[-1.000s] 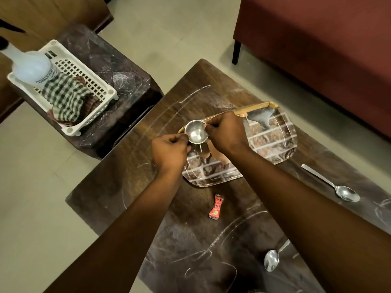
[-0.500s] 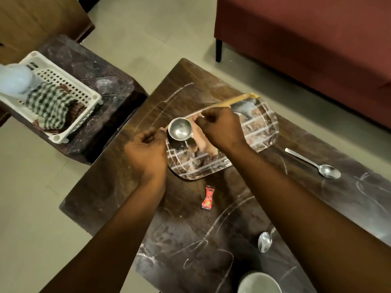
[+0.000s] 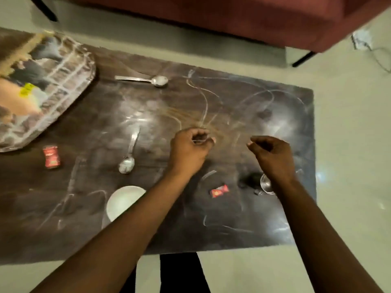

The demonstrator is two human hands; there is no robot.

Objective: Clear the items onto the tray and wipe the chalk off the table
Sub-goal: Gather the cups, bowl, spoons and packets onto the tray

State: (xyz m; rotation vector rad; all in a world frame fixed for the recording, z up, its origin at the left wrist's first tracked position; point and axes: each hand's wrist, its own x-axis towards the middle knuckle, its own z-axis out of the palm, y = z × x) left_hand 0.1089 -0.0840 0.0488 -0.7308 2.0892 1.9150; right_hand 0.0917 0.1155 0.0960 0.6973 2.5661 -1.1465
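The patterned tray lies blurred at the table's far left, and what it holds cannot be made out. On the dark, chalk-marked table lie one spoon near the far edge, another spoon in the middle, a red sachet beside the tray and a second red sachet. A white bowl sits partly under my left forearm. My left hand hovers over the table's centre, fingers curled in, holding nothing. My right hand hangs beside it, curled and empty, its wrist covering part of a glass.
A small dark object sits just left of the glass. A maroon sofa runs along the far side, with pale floor to the right and a cable at the top right. My dark trouser legs show below the near edge.
Both hands have left the small steel cup at the tray and moved right over the table's middle. The view has swung right, so the tray now sits at the far left.
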